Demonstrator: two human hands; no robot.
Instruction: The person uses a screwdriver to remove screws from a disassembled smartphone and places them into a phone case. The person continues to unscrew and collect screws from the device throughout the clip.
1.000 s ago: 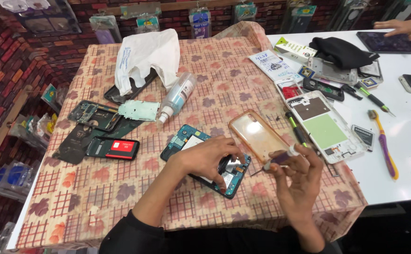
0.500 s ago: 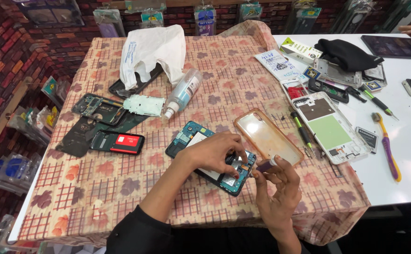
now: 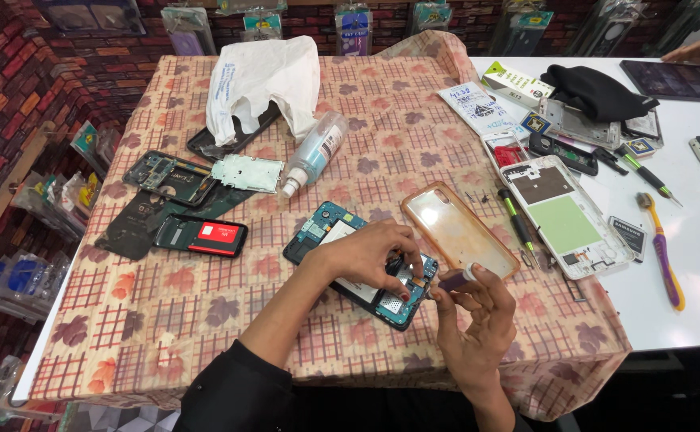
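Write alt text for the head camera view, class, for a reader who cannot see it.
A left hand steadies an opened phone on a patterned tablecloth while the right hand applies a small screwdriver. A clear orange case lies beside.

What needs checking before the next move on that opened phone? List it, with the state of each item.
1. Left hand pressing down on the opened phone: ok, its fingers lie on the board.
2. Right hand gripping the small purple-handled tool: ok.
3. Tool tip seated on a screw or part: cannot tell, the fingers hide the spot.
4. Phone flat on the patterned tablecloth: ok.
5. Clear orange case out of the way: not ok, it lies right beside the right hand.
6. Plastic bottle apart from the phone: ok, it lies on its side farther back.
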